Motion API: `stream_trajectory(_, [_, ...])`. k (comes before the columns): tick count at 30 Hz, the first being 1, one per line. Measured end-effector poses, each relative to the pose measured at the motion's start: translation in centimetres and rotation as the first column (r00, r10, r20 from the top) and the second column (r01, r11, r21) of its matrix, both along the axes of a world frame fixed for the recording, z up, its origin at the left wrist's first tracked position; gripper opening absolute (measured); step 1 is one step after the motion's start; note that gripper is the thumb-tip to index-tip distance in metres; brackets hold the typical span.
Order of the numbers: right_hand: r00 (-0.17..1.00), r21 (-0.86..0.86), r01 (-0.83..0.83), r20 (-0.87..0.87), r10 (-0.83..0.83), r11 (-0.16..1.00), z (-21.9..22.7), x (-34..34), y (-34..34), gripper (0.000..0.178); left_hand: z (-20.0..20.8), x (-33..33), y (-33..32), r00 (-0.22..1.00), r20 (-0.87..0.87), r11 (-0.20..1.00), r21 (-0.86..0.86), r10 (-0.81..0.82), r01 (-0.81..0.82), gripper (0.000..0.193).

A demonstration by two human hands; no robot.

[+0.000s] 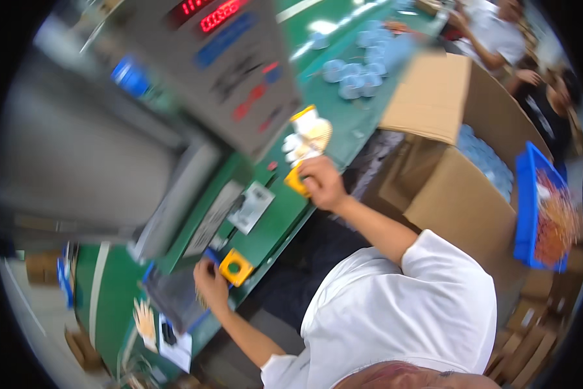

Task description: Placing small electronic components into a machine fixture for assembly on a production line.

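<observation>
Closed on a yellow block (296,180), right hand (322,183) overhangs the bench edge (285,236); left hand's (211,286) grip unclear.

Busy workshop, pic tilted hard & a bit blurry. Long green surface (275,223) runs diagonally thru the room, w/ a big grey machine (194,71) sitting on it, red digit display up top. Further along the surface there's a bunch of pale blue round things (356,71), can't tell what exactly. Right next to it a large open cardboard box (447,188), more bluish stuff inside, and a blue plastic crate (528,207) w/ orange bits just beside. More flat cartons stacked lower right (531,324). Other ppl (492,32) at work in the far corner. Light's bright & even, floor mostly hidden.
</observation>
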State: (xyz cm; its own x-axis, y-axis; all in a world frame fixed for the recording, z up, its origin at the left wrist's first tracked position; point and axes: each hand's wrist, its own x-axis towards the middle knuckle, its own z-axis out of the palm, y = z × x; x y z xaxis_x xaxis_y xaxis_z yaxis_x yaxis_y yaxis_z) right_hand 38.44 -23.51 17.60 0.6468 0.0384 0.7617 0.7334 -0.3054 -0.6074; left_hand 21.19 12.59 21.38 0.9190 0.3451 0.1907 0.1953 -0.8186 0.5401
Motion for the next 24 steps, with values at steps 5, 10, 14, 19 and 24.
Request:
stream_trajectory(5, [1.0, -0.011, -0.006, -0.02, 0.006, 1.0, 0.5, -0.2, -0.3, 0.008, -0.3, -0.1, -0.4, 0.996, 0.082, 0.999, 0.032, 0.022, -0.024, 0.02])
stream_trajectory(10, [0.999, 0.004, -0.025, -0.029, 0.025, 1.0, 0.6, -0.2, -0.4, 0.008, -0.9, 0.0, 0.1, 0.997, 0.071, 0.999, 0.036, -0.003, 0.0, 0.021])
stream_trajectory(14, [0.999, 0.008, -0.01, -0.044, 0.01, 1.0, 0.6, -0.3, -0.5, 0.009, -2.0, 0.0, 0.7, 0.995, 0.093, 0.999, 0.031, -0.022, 0.019, 0.018])
stream_trajectory(19, [0.999, 0.011, 0.027, -0.021, -0.027, 1.0, 0.5, -0.1, 0.2, 0.01, -1.3, -0.2, 1.0, 0.995, 0.087, 0.997, 0.068, -0.047, 0.041, 0.015])
stream_trajectory(24, [1.0, 0.048, 0.015, -0.018, -0.014, 0.999, 0.8, -0.4, 0.1, 0.009, -0.7, 0.0, 0.7, 0.992, 0.088, 0.988, 0.13, -0.089, 0.077, 0.016])
